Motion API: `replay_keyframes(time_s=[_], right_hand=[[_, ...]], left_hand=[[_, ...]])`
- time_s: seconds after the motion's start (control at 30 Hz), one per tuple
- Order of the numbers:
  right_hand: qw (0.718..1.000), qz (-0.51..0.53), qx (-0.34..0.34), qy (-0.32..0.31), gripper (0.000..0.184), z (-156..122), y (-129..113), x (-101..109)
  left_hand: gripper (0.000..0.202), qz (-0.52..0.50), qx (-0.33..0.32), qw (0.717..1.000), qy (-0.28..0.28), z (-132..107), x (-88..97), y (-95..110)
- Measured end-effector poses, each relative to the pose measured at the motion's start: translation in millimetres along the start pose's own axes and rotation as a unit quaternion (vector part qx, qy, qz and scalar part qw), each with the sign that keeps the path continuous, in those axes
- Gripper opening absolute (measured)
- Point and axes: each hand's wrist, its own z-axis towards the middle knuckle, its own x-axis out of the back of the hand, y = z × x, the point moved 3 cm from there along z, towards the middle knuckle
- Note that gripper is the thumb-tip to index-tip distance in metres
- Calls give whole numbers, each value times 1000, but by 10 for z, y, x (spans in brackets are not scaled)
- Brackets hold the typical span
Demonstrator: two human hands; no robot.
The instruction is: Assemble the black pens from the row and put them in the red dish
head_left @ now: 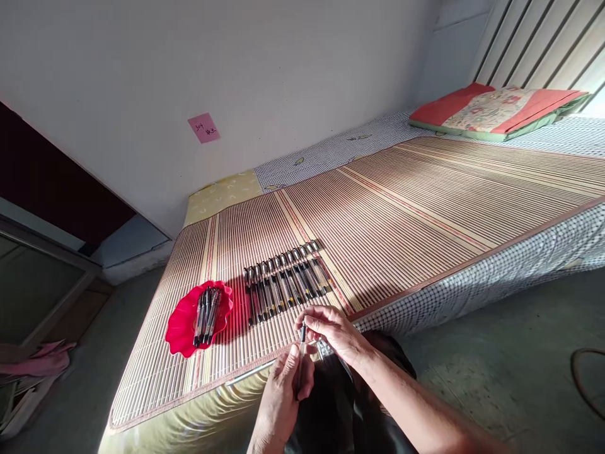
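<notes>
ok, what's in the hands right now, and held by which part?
A clear-barrelled pen. The left hand is wrapped round its lower part; the right hand pinches its dark upper end.

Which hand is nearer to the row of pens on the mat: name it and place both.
Right. The right hand is just short of the row of pens, at the top of a held pen; the left hand is farther back, around its lower part.

Folded bedding (501, 110) — red with a floral panel — lies at the far right corner of the bed (496, 268); a pink handwritten note (204, 128) marks the wall (307, 69) above.
</notes>
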Motion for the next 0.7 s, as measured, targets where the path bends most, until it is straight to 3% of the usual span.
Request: replay_keyframes(time_s=[0.23, 0.4, 0.5, 0.6, 0.7], right_hand=[[998, 22, 33, 57, 33, 51, 6, 59], [980, 93, 95, 146, 39, 186, -226, 444], [966, 113, 133, 193, 42, 172, -421, 624], [977, 102, 98, 159, 38, 68, -436, 502], [989, 68, 54, 120, 36, -64, -265, 183]], left_hand=[[52, 65, 3, 997, 47, -22, 82, -61], [53, 119, 2, 993, 25, -102, 188, -139], [52, 98, -3, 993, 69, -118, 264, -147], [54, 15, 2, 987, 159, -84, 273, -118], [55, -13, -20, 982, 188, -9, 171, -62]])
